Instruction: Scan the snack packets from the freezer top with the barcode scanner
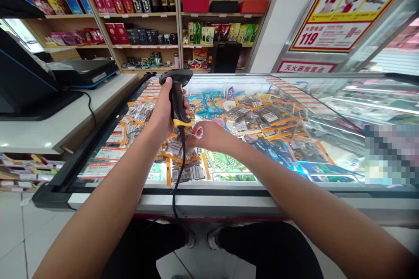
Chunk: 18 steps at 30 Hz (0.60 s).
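My left hand [163, 113] is wrapped round the grip of a black and yellow barcode scanner [177, 96], held upright above the chest freezer [209, 194]; its black cable [179, 170] hangs down over the front rim. My right hand [209, 136] lies just right of the scanner's base, fingers curled and pinched at a small thing I cannot make out. Under both hands lie several clear snack packets with orange edges [183, 161].
More packets and blue ice-cream wrappers [209, 101] fill the freezer. A white counter [65, 122] with a black register [19, 78] stands on the left. Wooden shelves [176, 17] of boxes and bottles line the back. A sliding glass lid [360, 109] covers the freezer's right side.
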Available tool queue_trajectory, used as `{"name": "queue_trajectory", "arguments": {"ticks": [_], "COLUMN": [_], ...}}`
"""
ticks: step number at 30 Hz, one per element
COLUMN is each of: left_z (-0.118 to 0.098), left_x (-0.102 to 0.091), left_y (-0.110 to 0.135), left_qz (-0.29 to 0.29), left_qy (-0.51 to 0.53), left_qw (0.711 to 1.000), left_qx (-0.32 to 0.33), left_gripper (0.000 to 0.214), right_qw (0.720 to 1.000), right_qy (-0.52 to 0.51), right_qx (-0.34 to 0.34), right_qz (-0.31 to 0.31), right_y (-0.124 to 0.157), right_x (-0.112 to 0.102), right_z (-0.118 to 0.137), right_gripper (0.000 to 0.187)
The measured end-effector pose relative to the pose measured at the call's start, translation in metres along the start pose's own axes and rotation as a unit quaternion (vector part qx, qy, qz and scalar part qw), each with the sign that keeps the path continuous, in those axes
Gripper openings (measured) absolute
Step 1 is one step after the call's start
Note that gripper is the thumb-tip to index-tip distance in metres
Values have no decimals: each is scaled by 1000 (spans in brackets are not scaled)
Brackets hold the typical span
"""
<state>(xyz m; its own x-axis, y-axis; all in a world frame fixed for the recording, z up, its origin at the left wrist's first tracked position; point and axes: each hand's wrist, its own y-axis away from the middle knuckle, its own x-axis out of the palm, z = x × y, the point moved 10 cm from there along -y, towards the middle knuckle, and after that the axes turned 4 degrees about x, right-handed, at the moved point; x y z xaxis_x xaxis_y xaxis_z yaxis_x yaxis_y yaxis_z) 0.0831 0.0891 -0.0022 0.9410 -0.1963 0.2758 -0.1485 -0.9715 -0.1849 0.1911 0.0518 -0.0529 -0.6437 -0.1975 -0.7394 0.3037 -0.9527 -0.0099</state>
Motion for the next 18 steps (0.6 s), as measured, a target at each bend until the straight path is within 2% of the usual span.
{"name": "queue_trajectory", "arguments": {"ticks": [3,6,10,12,15,18], "left_z": [0,-1,0,6,16,20], "left_x": [2,8,22,31,41,47], "left_y": [0,2,9,14,22,25], "left_qz": [10,38,98,140,198,229], "left_qy": [7,2,-22,-41,-65,-77], "left_qw": [1000,999,995,988,976,969], "left_qx": [-8,-11,-24,-40,-60,-60], "left_gripper": [60,57,56,57,58,57], "right_qw": [998,984,953,942,938,940], "right_qy": [-66,-170,-243,-247,-239,-230], "right_qx": [11,41,47,44,38,32], "right_qz": [-18,-42,-173,-224,-247,-251], "right_y": [-2,-6,-8,-8,-11,-13], "right_x": [-17,-46,-98,-116,-127,-130], "right_z": [-7,-23,-49,-60,-71,-77], "right_gripper": [51,51,37,29,26,25]}}
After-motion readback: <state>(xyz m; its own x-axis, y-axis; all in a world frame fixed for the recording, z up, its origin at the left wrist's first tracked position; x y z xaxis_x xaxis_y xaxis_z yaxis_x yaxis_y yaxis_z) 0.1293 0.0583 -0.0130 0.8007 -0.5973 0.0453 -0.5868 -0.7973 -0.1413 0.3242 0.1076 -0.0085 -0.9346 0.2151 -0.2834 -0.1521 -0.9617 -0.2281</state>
